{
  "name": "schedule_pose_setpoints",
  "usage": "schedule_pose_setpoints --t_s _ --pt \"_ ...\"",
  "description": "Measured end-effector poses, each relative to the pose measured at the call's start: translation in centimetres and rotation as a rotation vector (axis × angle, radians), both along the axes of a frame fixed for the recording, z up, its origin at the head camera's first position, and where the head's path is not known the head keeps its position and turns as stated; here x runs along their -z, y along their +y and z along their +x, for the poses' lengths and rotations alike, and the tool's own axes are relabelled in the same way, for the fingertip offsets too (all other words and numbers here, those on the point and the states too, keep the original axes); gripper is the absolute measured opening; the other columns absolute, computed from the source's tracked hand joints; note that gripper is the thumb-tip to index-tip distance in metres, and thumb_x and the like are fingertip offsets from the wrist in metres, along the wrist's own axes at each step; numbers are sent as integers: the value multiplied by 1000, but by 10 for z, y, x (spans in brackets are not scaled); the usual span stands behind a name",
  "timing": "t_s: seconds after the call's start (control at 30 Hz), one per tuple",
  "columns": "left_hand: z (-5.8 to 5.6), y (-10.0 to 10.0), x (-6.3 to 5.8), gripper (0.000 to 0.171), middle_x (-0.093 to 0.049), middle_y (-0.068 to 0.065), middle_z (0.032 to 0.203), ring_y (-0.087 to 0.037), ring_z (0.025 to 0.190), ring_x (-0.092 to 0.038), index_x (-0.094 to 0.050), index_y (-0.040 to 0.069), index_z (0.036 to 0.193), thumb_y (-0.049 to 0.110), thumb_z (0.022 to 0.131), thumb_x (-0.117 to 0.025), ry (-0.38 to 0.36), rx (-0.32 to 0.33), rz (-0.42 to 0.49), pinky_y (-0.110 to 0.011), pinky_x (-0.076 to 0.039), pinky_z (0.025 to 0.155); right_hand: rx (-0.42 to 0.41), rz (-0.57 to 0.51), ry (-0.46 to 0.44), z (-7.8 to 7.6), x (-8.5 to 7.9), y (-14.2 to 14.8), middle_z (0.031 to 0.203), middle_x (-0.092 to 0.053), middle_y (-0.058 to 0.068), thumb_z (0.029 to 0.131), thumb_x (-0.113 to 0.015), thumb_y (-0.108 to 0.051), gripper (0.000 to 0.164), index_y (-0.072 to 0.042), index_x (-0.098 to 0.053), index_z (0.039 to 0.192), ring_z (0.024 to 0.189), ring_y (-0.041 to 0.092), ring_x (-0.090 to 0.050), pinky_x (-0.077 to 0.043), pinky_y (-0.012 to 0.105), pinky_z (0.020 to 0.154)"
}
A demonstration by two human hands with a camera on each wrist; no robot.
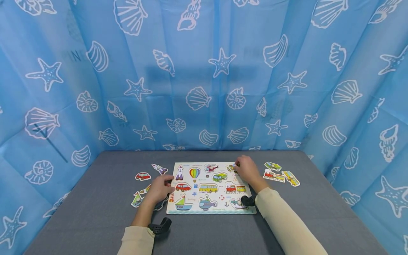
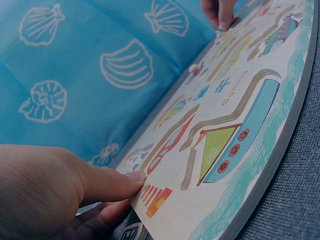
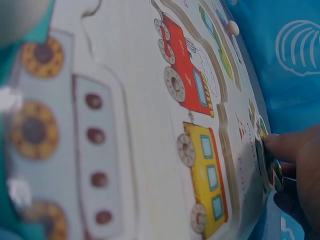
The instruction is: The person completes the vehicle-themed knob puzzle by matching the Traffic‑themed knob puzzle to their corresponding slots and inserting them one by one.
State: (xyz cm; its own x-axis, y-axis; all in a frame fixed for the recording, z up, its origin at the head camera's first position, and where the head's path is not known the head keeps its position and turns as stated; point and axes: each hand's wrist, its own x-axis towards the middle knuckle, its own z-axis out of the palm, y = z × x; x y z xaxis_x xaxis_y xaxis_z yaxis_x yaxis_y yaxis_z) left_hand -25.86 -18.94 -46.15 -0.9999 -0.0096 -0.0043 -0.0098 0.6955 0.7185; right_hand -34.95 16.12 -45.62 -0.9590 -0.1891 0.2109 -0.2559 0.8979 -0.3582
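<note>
A wooden vehicle puzzle board (image 1: 220,179) lies flat on the grey table, with pictures of a rocket, balloon, car, bus, train and boats. My left hand (image 1: 159,189) grips its left edge, thumb on top beside the red car picture, other fingers lower at the edge. At the upper right corner my right hand (image 1: 248,170) pinches a small puzzle piece (image 3: 265,145) with green and orange on it, tilted at the recess there. The fingers partly cover its picture. A pale round knob (image 3: 232,27) stands up from the board further along its top row.
Left of the board lie a red car piece (image 1: 143,176), a rocket piece (image 1: 160,169) and a sailboat piece (image 1: 137,200), partly behind the left arm. To the right are a green truck piece (image 1: 272,166), a train piece (image 1: 274,175) and a yellow bus piece (image 1: 291,178). A blue curtain (image 1: 197,71) hangs behind.
</note>
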Motion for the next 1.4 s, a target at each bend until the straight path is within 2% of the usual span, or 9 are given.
schedule_pose_setpoints --t_s 0.23,0.53,0.9,1.03,1.17,1.3,1.4 --pt "1 2 -1 44 -60 -7 98 -21 83 -53 -64 1 125 4 82 -75 -4 -1 -7 -38 -44 73 19 -9 -17 2 -1 -4 87 -56 5 87 -73 -17 10 -10 -67 85 83 24 -54 -45 43 71" --pt "1 3 0 44 -59 -7 97 -21 83 -53 -63 1 125 4 82 -75 -8 0 6 -38 -44 73 52 5 -63 2 -2 -11 89 -58 5 88 -73 -17 9 -8 -69 88 86 24 -56 -46 44 75" --pt "1 3 -1 45 -59 -8 98 -21 84 -53 -63 1 126 4 83 -75 -15 4 4 -38 -44 73 20 50 -49 3 1 -9 90 -60 6 90 -70 -16 7 -9 -73 92 94 28 -56 -46 45 79" --pt "1 2 -2 45 -59 -8 98 -21 83 -53 -63 1 126 4 83 -74 -9 7 3 -38 -44 73 -3 53 -48 6 0 -8 95 -61 7 90 -68 -16 13 -9 -74 100 98 29 -56 -45 47 83" --pt "1 2 -2 44 -59 -9 98 -21 83 -53 -63 0 125 3 83 -74 7 15 0 -38 -44 73 -60 42 -49 9 -1 -4 101 -63 9 90 -68 -16 19 -8 -72 107 101 31 -55 -45 49 85" --pt "1 1 -1 44 -59 -9 98 -21 83 -53 -63 0 125 3 83 -74 15 14 -1 -38 -44 73 -128 -2 -58 11 -2 1 114 -64 16 90 -68 -14 31 -4 -67 119 110 38 -55 -40 53 94" --pt "1 0 0 44 -59 -9 98 -21 83 -53 -63 0 125 3 83 -74 17 15 -2 -37 -43 73 -149 -47 -92 14 -2 4 122 -62 17 91 -66 -14 39 -3 -62 128 117 39 -53 -38 54 97"
